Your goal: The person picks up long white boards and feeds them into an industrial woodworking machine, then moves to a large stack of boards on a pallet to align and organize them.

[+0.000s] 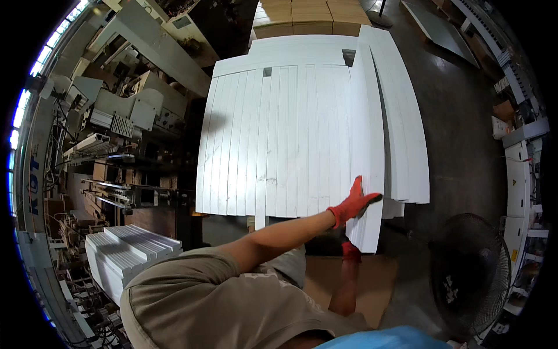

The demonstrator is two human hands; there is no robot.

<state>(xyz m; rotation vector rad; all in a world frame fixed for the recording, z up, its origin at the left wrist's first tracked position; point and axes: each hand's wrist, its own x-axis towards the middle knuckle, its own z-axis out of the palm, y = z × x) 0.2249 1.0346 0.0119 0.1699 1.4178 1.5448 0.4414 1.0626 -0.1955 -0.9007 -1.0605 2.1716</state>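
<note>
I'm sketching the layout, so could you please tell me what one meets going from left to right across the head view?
Bright windows → small stack of white boards → red-gloved left hand on a long white board → dark caged fan → white cabinet.

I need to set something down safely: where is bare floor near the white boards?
Bare floor shows between the white boards and the white cabinet, with the fan at its near end. The left side is crowded with machinery and another white stack.
</note>
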